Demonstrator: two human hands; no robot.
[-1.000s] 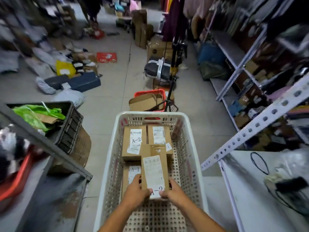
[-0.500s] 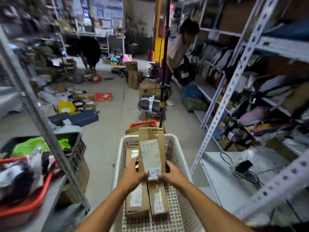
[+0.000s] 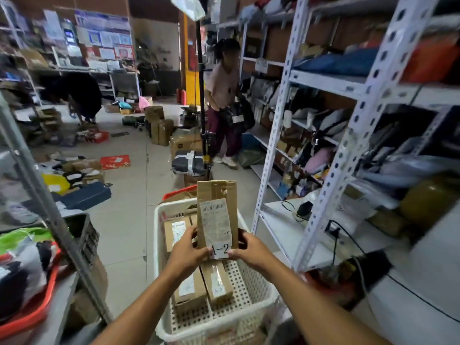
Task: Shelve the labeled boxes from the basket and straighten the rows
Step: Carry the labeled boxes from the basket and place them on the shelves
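Head view: a white metal shelf rack [image 3: 281, 135] is seen on the right, and a white perforated basket [image 3: 258, 295] is seen on the floor below the hands. Several labelled cardboard boxes [image 3: 191, 290] are left lying in it. One box [image 3: 216, 215], marked A-2, is held upright above the basket, pinched at its lower edge by the left hand [image 3: 188, 250] and the right hand [image 3: 251, 250].

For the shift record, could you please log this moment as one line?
phase: lifted | item: brown cardboard box labeled A-2 | left hand: grips | right hand: grips | over: white perforated plastic basket
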